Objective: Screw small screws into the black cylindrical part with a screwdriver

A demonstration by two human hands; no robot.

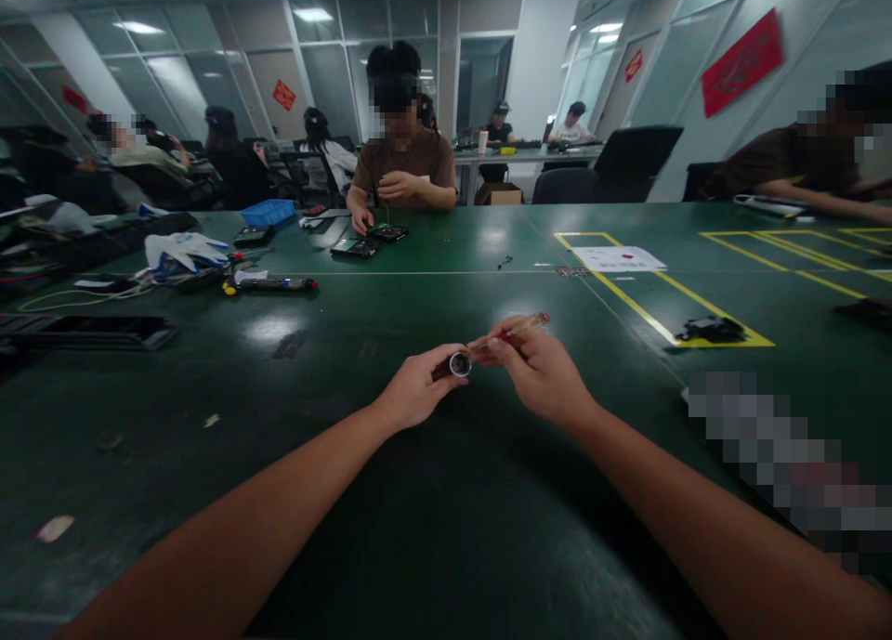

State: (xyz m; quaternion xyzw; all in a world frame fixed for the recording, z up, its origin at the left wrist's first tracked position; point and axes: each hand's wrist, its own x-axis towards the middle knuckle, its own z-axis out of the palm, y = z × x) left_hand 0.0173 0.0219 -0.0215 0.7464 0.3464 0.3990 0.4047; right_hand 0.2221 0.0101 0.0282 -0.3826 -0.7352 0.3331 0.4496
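Two bare hands over the dark green worktop [432, 547], close together, raised clear of it. Left hand [416, 386]: fingers curled shut round a dark cylinder with a round silvery rim [459, 365]; open end faces the wearer, body running back into the grip, so most of its length is hidden. Right hand [547, 371]: thumb and fingers pinched on a slim tool with a translucent amber handle [536, 322]. Tool's long axis slants, handle high on the right, thin end low on the left, by the rim's upper right edge. Touching or just apart: cannot tell from here. So the cylinder lies left of the right hand, the tool crossing the narrow gap between hands, at an angle to the cylinder's axis.
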